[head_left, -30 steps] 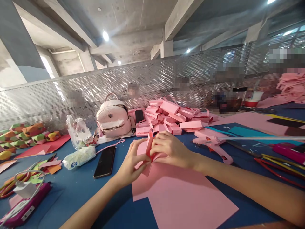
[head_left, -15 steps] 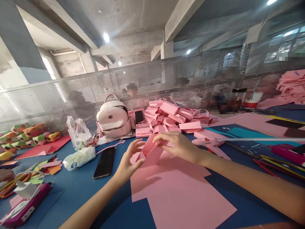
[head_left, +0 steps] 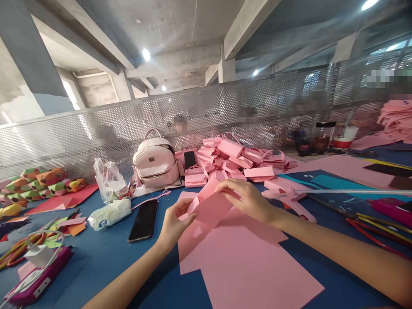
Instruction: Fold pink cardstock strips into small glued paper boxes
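The fingers (head_left: 185,213) of the left hand (head_left: 174,223) pinch the near edge of a folded pink paper piece (head_left: 210,208); the right hand (head_left: 249,199) grips its far side. A second ago it was bunched tight between both hands; now it is opened flatter, held just above the large pink paper sheet (head_left: 244,266) on the blue surface (head_left: 96,257).

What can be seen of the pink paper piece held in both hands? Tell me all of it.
The pink paper piece looks like thin matte card, one plain colour, partly folded, with a flap raised and tilted above the table. The left hand pinches its near left edge; the right hand grips its far right edge from above. Below it larger pink sheets lie flat on the blue table; whether they touch cannot be told.
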### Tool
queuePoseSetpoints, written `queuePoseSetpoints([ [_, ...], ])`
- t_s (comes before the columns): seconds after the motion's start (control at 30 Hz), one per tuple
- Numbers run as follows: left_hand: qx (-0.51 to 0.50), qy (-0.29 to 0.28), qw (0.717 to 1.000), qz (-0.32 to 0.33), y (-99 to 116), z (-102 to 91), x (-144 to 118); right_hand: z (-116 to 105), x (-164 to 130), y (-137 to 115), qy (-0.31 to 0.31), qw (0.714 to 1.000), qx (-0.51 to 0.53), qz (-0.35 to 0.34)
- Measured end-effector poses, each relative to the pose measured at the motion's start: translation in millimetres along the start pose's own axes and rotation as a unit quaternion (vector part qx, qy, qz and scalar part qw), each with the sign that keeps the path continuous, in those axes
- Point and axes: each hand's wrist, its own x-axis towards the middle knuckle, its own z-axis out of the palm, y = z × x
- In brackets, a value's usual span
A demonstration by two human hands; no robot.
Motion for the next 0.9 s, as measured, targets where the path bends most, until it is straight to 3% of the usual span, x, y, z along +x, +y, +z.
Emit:
queuePoseSetpoints([
  [0.3,0.052,0.082,0.995,0.032,15,-3.1,-5,15,-22,8,0.011,0.999,0.030,0.017],
  [0.63,0.054,0.065,0.996,0.028,11,-4.7,-8,27,-33,23,-0.020,0.999,0.000,0.045],
  [0.9,0.037,0.072,0.996,0.048,9,-5.3,-7,25,-30,27,0.006,0.998,-0.003,0.064],
])
